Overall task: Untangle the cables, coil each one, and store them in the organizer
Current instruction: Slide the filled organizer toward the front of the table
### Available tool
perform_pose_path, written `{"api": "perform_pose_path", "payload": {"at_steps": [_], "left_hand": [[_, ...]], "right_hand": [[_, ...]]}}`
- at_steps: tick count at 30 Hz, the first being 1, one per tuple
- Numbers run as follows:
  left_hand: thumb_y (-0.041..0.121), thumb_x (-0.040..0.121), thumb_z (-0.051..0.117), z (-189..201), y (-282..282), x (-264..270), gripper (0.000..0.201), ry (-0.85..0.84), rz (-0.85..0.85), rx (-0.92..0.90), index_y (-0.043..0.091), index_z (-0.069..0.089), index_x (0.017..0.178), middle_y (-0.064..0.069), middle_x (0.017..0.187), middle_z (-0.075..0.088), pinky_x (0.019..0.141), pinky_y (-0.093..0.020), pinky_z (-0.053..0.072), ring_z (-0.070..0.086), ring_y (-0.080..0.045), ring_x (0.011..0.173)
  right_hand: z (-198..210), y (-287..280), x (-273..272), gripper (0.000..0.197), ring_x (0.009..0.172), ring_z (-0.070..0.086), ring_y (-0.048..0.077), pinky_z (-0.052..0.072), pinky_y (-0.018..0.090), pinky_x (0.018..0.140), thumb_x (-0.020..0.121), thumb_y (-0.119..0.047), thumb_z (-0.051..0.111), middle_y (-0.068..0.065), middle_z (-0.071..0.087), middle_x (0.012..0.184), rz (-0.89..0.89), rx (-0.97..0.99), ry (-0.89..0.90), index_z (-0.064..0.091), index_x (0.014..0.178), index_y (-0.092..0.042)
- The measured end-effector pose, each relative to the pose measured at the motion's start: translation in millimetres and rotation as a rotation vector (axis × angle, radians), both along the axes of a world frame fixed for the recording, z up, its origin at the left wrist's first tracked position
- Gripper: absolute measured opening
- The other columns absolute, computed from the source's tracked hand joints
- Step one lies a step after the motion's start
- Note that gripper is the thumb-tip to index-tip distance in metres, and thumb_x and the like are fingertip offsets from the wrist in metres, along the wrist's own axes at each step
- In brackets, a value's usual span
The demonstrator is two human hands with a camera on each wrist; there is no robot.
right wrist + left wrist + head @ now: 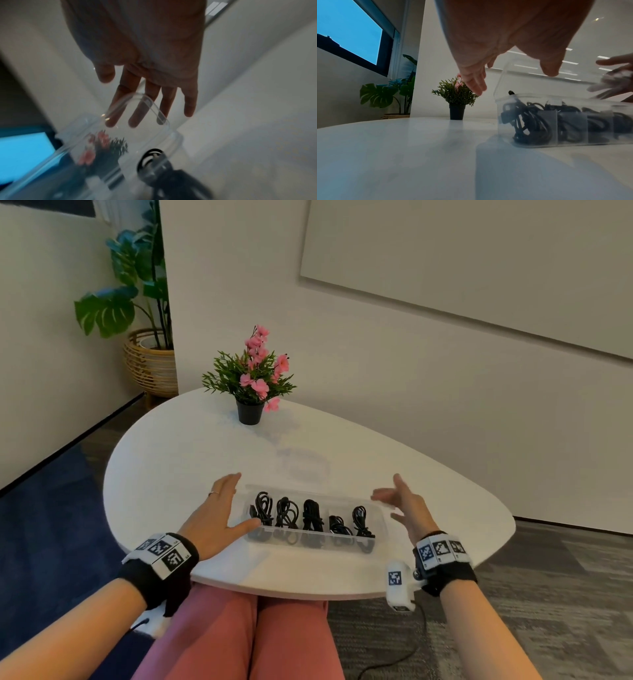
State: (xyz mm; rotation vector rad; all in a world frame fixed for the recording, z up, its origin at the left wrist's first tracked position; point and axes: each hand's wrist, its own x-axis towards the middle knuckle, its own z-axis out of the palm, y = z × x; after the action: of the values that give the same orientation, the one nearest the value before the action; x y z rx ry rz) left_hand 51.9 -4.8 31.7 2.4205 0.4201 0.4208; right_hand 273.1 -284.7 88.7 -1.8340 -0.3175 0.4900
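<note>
A clear plastic organizer (308,535) lies on the white table between my two hands. Its compartments hold several coiled black cables (310,513). The clear lid (522,81) stands tilted up over the box (573,121), and the cables (530,125) show through the wall. My left hand (222,505) lies flat at the box's left end with straight fingers and the thumb along the near rim. My right hand (397,501) hovers at the right end, fingers spread and blurred. In the right wrist view its fingers (189,105) sit behind the lid's corner (154,104); contact cannot be told.
A small black pot with pink flowers (251,381) stands at the far side of the table (171,457). A wall runs close behind and to the right. A large leafy plant in a wicker basket (150,361) stands on the floor at far left.
</note>
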Motion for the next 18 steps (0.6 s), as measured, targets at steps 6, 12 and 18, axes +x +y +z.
{"api": "perform_pose_path", "payload": {"at_steps": [6,12,18], "left_hand": [[0.076,0.074,0.044,5,-8,1,0.092,0.018,-0.203,0.283,0.033,0.011,0.148,0.010,0.155,0.019,0.114,-0.031,0.023,0.019,-0.007,0.141],[0.078,0.076,0.032,-1,-3,-3,0.081,0.053,-0.213,0.452,0.033,0.031,0.143,0.014,0.149,0.032,0.109,-0.029,0.022,0.027,-0.009,0.140],[0.065,0.069,0.054,0,-1,-2,0.065,0.128,-0.260,0.677,0.030,0.058,0.123,0.011,0.131,0.057,0.099,-0.039,0.041,0.056,-0.012,0.120]], "right_hand": [[-13,-5,-29,0.045,0.135,0.037,0.018,0.032,0.034,0.106,0.088,-0.054,0.052,-0.005,0.043,0.145,0.361,-0.563,-0.486,0.054,0.129,-0.037],[-33,-7,-39,0.052,0.146,-0.010,0.018,0.003,0.055,0.116,0.095,-0.057,0.020,-0.008,-0.005,0.159,0.548,-0.758,-0.451,0.016,0.145,-0.043],[-36,-7,-39,0.052,0.146,-0.011,0.020,0.005,0.057,0.115,0.095,-0.056,0.027,-0.005,-0.006,0.159,0.556,-0.794,-0.499,0.018,0.145,-0.043]]}}
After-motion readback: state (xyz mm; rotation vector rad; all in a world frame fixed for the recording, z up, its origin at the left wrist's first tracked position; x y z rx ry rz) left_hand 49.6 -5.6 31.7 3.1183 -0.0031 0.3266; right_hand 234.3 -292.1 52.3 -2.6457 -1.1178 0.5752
